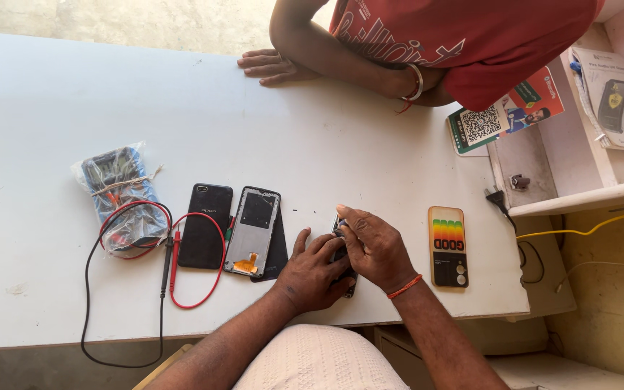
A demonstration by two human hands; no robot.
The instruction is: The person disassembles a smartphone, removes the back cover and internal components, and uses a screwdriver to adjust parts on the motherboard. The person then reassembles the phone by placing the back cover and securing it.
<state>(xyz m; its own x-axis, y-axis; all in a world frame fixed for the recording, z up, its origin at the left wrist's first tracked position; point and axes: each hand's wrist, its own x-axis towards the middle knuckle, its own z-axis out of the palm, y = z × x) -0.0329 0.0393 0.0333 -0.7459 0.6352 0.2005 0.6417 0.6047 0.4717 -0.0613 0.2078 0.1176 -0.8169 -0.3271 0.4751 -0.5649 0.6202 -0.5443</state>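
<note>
Two hands on one phone (pixel 342 249) near table (pixel 52 94) front edge | left hand (pixel 313 273) braces it, right hand (pixel 374 248) pinches top | risk: slip, phone drops off edge

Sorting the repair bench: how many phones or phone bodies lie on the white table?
4: black phone beside the red lead, opened frame right of it, one mostly hidden under both hands, striped-back phone at right.

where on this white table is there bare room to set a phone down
The far left of the table, beyond the wrapped multimeter, is bare, as is the wide middle strip between the other person's forearm and the phones. It is crowded along the near edge: black phone, opened phone frame, both hands and the striped phone.
</note>
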